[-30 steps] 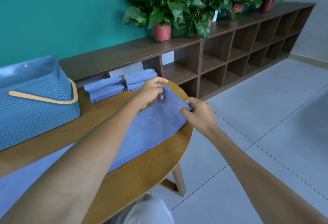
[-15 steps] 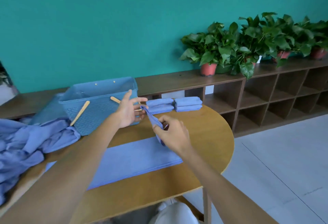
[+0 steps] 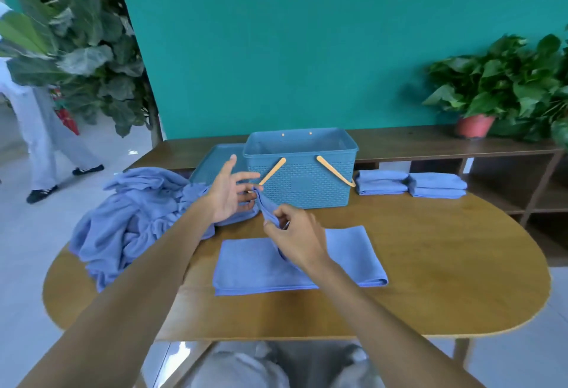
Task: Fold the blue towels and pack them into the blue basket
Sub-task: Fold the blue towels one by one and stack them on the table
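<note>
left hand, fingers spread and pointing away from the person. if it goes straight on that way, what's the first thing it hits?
Most likely the blue basket: the left hand has fingertips aimed at its front left corner, by the near wooden handle. Depth is unclear; it could clip the basket lid lying alongside.

A half-folded blue towel (image 3: 252,267) lies flat under the right hand (image 3: 295,238), one end lifted. The open blue basket (image 3: 302,172) stands just beyond the hand.
</note>
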